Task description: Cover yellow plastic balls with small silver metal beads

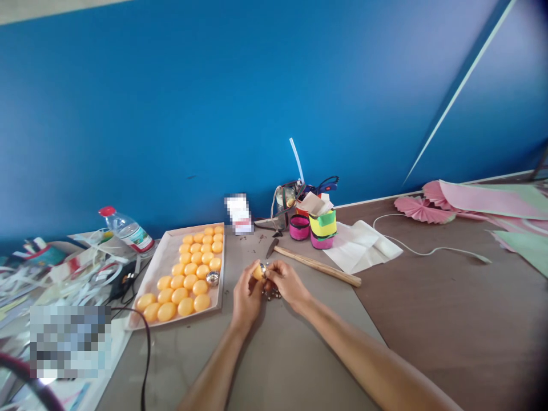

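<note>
Below centre, the left hand [247,294] pinches an orange ball [257,272]; the right hand [287,281] bunches at its silvery edge [263,268], hold unclear. Probably light, slick: grip its sides gently.

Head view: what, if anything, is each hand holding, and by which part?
The left hand holds an orange ball around its left side; the right hand is at its silvery right side, exact grip too small to tell.

A tray [160,251] and hammer [317,265] (wooden-handled) lie on the grey-brown table [449,319]
</note>
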`<state>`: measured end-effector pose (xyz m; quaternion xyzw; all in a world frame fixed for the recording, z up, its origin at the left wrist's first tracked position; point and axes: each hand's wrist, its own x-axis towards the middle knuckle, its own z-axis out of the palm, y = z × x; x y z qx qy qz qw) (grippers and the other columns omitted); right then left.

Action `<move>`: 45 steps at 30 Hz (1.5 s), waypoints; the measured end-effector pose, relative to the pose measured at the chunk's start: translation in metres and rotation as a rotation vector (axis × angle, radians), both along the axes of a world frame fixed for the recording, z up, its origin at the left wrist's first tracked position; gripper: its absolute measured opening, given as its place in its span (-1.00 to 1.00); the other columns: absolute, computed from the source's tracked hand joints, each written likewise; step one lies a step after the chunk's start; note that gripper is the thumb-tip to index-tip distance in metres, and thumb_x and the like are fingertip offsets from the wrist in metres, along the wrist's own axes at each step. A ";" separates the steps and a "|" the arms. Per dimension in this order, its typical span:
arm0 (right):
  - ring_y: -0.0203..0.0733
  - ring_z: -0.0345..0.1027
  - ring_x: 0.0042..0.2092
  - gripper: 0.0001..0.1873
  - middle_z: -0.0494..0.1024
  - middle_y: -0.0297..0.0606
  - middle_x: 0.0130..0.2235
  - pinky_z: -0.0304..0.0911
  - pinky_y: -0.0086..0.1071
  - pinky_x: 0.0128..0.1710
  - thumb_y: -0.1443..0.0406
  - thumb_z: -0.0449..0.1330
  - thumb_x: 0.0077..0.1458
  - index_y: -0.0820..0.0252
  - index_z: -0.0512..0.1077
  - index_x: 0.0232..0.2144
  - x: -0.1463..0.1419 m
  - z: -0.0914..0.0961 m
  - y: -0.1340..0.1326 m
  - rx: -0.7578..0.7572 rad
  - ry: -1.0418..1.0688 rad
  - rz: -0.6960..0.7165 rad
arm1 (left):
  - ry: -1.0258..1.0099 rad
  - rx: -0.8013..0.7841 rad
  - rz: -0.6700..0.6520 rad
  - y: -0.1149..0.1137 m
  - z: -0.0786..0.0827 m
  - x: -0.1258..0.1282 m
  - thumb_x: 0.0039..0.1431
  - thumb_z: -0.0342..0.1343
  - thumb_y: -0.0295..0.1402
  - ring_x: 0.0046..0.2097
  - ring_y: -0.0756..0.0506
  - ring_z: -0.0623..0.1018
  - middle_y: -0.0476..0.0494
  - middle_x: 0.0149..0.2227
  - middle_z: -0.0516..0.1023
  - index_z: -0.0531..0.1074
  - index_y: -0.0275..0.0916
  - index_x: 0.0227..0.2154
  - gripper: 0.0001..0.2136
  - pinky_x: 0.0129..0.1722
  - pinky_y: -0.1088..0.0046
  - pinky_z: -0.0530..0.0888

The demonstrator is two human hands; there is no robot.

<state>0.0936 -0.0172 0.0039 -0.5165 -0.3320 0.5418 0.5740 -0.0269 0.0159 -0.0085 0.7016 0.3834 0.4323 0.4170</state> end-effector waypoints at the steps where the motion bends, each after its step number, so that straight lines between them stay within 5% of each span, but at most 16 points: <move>1: -0.37 0.16 -0.66 -0.84 0.34 -0.47 -0.67 0.05 -0.51 -0.64 0.19 0.08 -0.05 0.15 0.21 -0.46 0.002 0.000 0.001 0.015 -0.009 0.006 | -0.046 -0.056 -0.005 -0.001 0.001 0.001 0.06 0.09 -0.27 -0.07 -0.14 0.47 -0.21 -0.02 0.43 0.33 -0.22 -0.04 -0.63 -0.10 0.33 0.41; 4: -0.33 0.22 -0.57 -0.84 0.34 -0.43 -0.63 0.11 -0.47 -0.54 0.20 0.03 0.01 0.17 0.25 -0.48 0.012 0.000 0.005 0.121 -0.195 -0.025 | -0.169 -0.170 -0.009 -0.002 0.005 0.004 0.02 0.13 -0.25 -0.22 -0.08 0.52 -0.19 -0.09 0.46 0.28 -0.22 -0.04 -0.59 -0.24 0.41 0.46; 7: -0.24 0.31 -0.32 -0.86 0.45 -0.27 -0.39 0.16 -0.38 -0.30 0.31 0.01 0.02 0.19 0.36 -0.41 0.024 -0.003 0.006 0.224 -0.644 -0.138 | -0.210 -0.171 0.026 -0.001 0.008 0.004 0.00 0.14 -0.25 -0.27 -0.04 0.51 -0.14 -0.18 0.48 0.28 -0.21 -0.07 -0.60 -0.30 0.46 0.45; 12: -0.08 0.21 -0.09 -0.77 0.42 -0.11 -0.18 0.00 -0.27 -0.12 0.33 0.08 0.02 0.20 0.42 -0.24 0.026 -0.006 -0.002 0.069 -1.310 -0.034 | -0.184 -0.134 0.064 0.002 0.004 0.001 0.01 0.13 -0.23 -0.31 -0.03 0.50 -0.14 -0.24 0.49 0.28 -0.22 -0.10 -0.62 -0.36 0.48 0.44; 17: -0.12 0.21 -0.15 -0.82 0.43 -0.15 -0.25 -0.06 -0.30 -0.19 0.34 0.03 0.08 0.16 0.44 -0.35 0.021 -0.008 -0.002 0.047 -1.458 0.065 | -0.220 -0.184 -0.009 0.003 0.000 0.003 0.05 0.10 -0.26 -0.22 -0.06 0.51 -0.16 -0.22 0.47 0.22 -0.22 -0.09 -0.64 -0.26 0.45 0.42; 25: -0.18 0.26 -0.20 -0.85 0.46 -0.21 -0.31 -0.06 -0.29 -0.17 0.41 0.03 0.02 0.20 0.40 -0.47 0.023 -0.009 -0.001 0.236 -1.227 -0.120 | -0.210 -0.161 0.018 0.002 0.003 0.002 0.03 0.12 -0.26 -0.18 -0.06 0.48 -0.15 -0.18 0.44 0.26 -0.21 -0.12 -0.66 -0.17 0.41 0.41; 28: -0.21 0.31 -0.23 -0.85 0.48 -0.26 -0.33 0.04 -0.32 -0.18 0.45 0.02 -0.06 0.20 0.37 -0.47 0.022 -0.008 0.001 0.316 -0.949 -0.181 | -0.201 -0.147 0.026 0.002 0.002 0.002 0.03 0.12 -0.26 -0.19 -0.06 0.47 -0.15 -0.18 0.42 0.27 -0.21 -0.12 -0.66 -0.18 0.40 0.41; 31: -0.28 0.30 -0.46 -0.86 0.42 -0.37 -0.53 0.11 -0.41 -0.42 0.42 -0.01 -0.08 0.17 0.33 -0.48 0.020 -0.008 0.005 0.226 -0.586 -0.136 | -0.222 -0.156 0.016 0.002 0.002 0.003 0.02 0.12 -0.26 -0.20 -0.06 0.47 -0.14 -0.18 0.42 0.27 -0.21 -0.12 -0.66 -0.20 0.42 0.42; 36: -0.41 0.04 -0.67 -0.89 0.22 -0.55 -0.68 -0.07 -0.50 -0.64 0.27 0.11 -0.09 0.14 0.22 -0.47 0.018 -0.001 0.007 0.220 -0.083 -0.059 | -0.229 -0.188 -0.012 0.001 0.004 0.005 0.01 0.13 -0.28 -0.24 -0.04 0.47 -0.10 -0.24 0.43 0.27 -0.20 -0.14 -0.67 -0.26 0.45 0.42; 45: -0.42 0.04 -0.64 -0.80 0.23 -0.53 -0.67 -0.08 -0.49 -0.61 0.18 0.15 -0.09 0.17 0.28 -0.44 0.012 0.004 0.004 0.215 -0.009 -0.015 | -0.229 -0.179 -0.024 0.001 0.001 0.004 0.02 0.13 -0.31 -0.25 -0.04 0.47 -0.10 -0.24 0.43 0.27 -0.21 -0.13 -0.66 -0.25 0.44 0.42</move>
